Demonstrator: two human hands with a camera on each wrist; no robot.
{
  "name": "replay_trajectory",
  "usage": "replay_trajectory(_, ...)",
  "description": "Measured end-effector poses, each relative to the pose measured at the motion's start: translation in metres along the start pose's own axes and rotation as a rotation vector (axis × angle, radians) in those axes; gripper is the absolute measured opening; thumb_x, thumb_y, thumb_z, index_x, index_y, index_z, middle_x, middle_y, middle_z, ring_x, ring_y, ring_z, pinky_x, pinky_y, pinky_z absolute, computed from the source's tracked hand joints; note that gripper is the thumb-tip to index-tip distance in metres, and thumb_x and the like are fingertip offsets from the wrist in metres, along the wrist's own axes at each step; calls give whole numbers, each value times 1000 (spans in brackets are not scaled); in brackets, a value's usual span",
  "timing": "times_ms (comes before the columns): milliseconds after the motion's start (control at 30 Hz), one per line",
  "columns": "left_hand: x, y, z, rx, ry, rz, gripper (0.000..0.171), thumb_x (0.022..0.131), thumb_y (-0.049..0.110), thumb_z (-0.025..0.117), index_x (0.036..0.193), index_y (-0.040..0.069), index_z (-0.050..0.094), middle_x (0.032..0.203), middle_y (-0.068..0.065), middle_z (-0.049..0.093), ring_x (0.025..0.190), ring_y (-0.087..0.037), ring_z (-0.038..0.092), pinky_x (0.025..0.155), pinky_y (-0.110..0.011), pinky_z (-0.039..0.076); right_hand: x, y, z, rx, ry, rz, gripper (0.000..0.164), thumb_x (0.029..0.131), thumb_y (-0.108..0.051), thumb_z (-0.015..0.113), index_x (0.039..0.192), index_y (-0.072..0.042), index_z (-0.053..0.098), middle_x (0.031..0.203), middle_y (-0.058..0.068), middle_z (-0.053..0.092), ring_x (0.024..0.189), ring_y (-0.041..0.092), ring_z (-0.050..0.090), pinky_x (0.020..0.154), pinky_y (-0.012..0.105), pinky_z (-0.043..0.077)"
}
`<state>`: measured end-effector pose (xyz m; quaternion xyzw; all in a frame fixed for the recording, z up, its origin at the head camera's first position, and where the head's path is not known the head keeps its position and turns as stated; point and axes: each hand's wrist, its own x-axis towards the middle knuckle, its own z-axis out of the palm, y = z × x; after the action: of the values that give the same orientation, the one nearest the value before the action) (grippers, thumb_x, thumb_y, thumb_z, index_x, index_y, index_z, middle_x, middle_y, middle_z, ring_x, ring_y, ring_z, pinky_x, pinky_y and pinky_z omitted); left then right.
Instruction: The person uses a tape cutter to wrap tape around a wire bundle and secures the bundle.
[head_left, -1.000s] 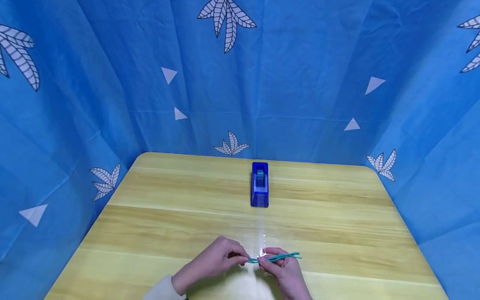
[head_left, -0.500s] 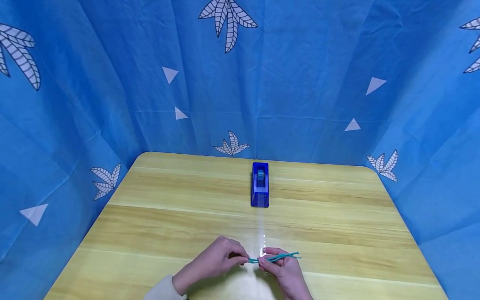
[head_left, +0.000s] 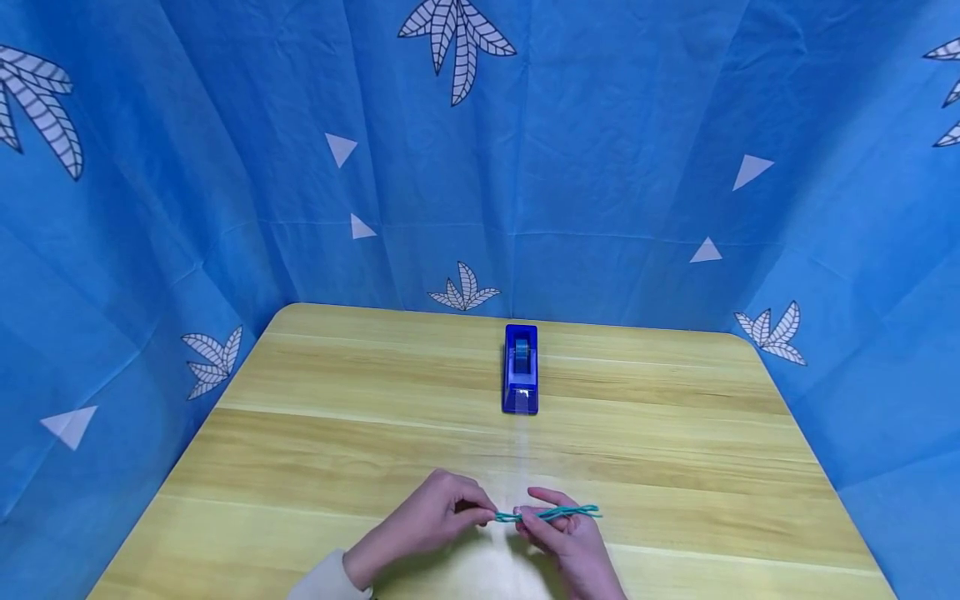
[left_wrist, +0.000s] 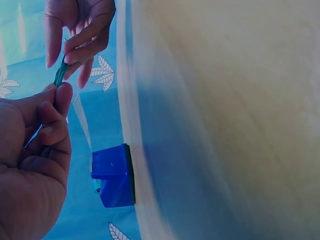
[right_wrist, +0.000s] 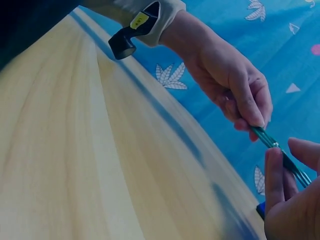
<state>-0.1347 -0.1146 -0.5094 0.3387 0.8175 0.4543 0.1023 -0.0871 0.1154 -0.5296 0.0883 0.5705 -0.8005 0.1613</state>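
A thin bundle of teal cord (head_left: 573, 511) stretches between the two hands, a little above the table's front part. My left hand (head_left: 442, 512) pinches its left end between thumb and fingertips. My right hand (head_left: 567, 542) pinches the bundle further along between thumb and fingers, with the index finger held out away from it. Loose cord ends stick out past the right hand. From a blue tape dispenser (head_left: 511, 390) at the back, a clear tape strip (head_left: 522, 454) runs toward the hands. Where the tape meets the cord is hard to make out.
The wood-grain table (head_left: 337, 433) extends on both sides of the hands and dispenser. A blue curtain (head_left: 600, 167) with leaf prints surrounds its back and sides.
The right index finger has lifted away from the tape and cord. Glare on the tape near the fingers has gone and now shows at the dispenser. The left hand has barely moved.
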Motion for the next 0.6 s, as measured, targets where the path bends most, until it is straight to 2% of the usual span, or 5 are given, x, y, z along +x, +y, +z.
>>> replay_trajectory(133, 0, -1, 0, -5, 2, 0, 9, 95, 13, 74, 97, 10, 82, 84, 2, 76, 69, 8, 57, 61, -14, 51, -1, -2, -1, 57, 12, 26, 61, 100, -4, 66, 147, 17, 33, 105, 6, 79, 85, 7, 75, 86, 22, 60)
replay_trajectory(300, -1, -1, -2, -40, -1, -19, 10, 96, 14, 73, 98, 11, 82, 86, -1, 77, 72, 0, 64, 63, -17, 54, -2, -6, -11, 44, 60, 16, 56, 102, -8, 64, 146, 14, 38, 117, 13, 77, 89, 9, 76, 84, 22, 61)
replay_trajectory(433, -2, -1, -3, -42, -6, -19, 9, 96, 14, 74, 97, 11, 82, 86, 0, 77, 68, 3, 60, 60, -15, 51, -4, -11, -21, -4, 73, -32, 45, 103, -10, 63, 142, 8, 48, 112, 13, 77, 89, 12, 75, 84, 28, 62)
replay_trajectory(533, -2, -1, -3, -30, -7, -7, 8, 95, 13, 74, 97, 10, 82, 85, 1, 76, 66, 8, 52, 56, -14, 48, -6, -13, -27, -66, 63, -69, 35, 101, -10, 66, 129, 10, 59, 107, 13, 77, 88, 14, 75, 84, 30, 63)
replay_trajectory(600, -2, -1, -3, -23, -6, -2, 8, 95, 13, 74, 97, 10, 82, 85, 0, 77, 66, 9, 52, 57, -14, 47, -6, -15, -30, -131, 51, -62, 32, 99, -11, 68, 122, 12, 64, 104, 13, 76, 87, 14, 75, 84, 29, 63)
